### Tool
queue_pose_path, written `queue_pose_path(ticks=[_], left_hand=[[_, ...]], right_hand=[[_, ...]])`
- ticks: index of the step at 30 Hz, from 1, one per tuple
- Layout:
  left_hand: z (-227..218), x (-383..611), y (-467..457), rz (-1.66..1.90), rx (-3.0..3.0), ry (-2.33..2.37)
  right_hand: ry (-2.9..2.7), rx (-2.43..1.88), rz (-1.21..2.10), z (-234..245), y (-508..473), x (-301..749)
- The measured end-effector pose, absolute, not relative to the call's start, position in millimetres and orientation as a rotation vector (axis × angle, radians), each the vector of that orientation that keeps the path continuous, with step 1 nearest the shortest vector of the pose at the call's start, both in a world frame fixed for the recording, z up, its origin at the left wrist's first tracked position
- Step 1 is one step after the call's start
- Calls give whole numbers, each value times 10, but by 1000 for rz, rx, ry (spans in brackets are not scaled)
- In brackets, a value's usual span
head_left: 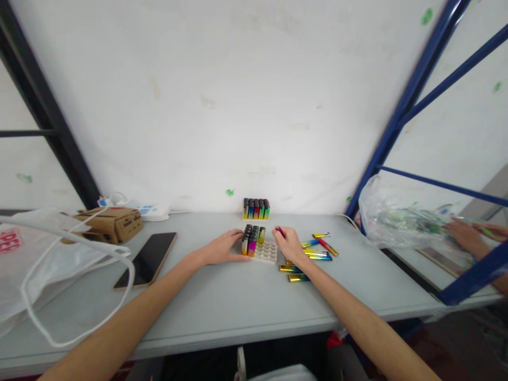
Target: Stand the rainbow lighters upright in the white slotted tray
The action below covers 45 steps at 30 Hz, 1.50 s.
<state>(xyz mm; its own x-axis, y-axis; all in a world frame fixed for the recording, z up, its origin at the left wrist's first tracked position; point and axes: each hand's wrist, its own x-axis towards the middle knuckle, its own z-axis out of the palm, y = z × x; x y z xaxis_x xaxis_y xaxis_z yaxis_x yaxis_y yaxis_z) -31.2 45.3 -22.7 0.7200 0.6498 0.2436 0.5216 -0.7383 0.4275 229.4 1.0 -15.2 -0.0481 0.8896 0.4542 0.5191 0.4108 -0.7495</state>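
A pale tray with round holes (269, 252) lies on the table. Black-topped, colourful lighters (248, 241) stand upright in its left part, and a yellow lighter (261, 235) stands in a back hole. My left hand (222, 247) is at the tray's left side, thumb and fingers apart, thumb by the front left corner. At the right edge, my right hand (289, 246) pinches a lighter (280, 231); only its dark and reddish end shows. Loose lighters (317, 254) in yellow, blue and red lie beside and partly behind my right hand.
A filled tray of lighters (256, 209) stands against the wall. To the left are a phone (148, 259), a cardboard box (115, 222), a plastic bag (43, 259) and a white cable (29, 307). Right, beyond a blue post (474, 272), a co-worker's hands (466, 238) handle a clear bag (397, 222).
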Motion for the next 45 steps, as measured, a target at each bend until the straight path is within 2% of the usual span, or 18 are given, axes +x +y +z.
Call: queue_pose_path(ticks=[4,15,24,36,41,45], left_hand=[[-197,-310,436,527,2587,908],[-197,-309,437,496,2603,933],[-177,-306,416,519,2606,921],[-211,-307,445,545,2586,911],[-200,-304,437,525,2596,928],[-190,-305,427,536,2591,913]], right_hand=[[-1811,-1257,471,-126,-9,2266],[-2048,-1198,134,-46,-36,2298],[-2143,-1271,238,-75,-35,2341],[-2321,-1674,-141,55,-44,2213],[-2362,-1680,-61,15,-25,2178],[-2364,-1522,138,8,26,2276]])
